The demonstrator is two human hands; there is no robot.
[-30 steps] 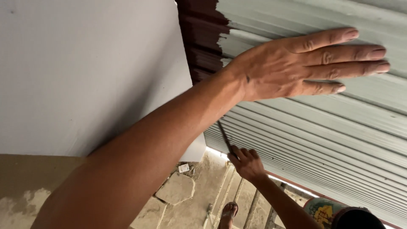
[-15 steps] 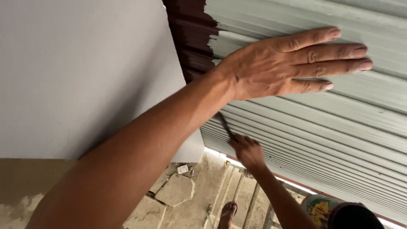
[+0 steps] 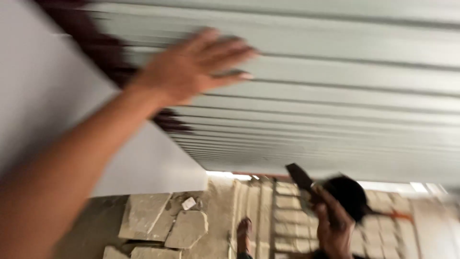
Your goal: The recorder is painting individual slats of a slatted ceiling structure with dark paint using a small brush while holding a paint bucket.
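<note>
Left to right: left hand (image 3: 191,67), fingers spread flat, against pale ribbed metal roof sheeting (image 3: 335,96) beside dark timber edge (image 3: 103,52); far right, another person's hand (image 3: 330,225) gripping dark tool (image 3: 299,176). Possible slip, sheet dropping. Right hand unseen.

Bare forearm (image 3: 72,168), no sleeve, no glove.

Far beneath you, the ground (image 3: 215,225) is pale and rough, like bare cement or packed earth. Flat, broken slabs of stone (image 3: 165,225) lie on it at the lower left, set close together, with a small whitish scrap (image 3: 188,203) resting just above them. Further right, a sandalled foot (image 3: 244,231) stands on the ground beside a blurred, pale ladder-like frame (image 3: 282,216).
</note>
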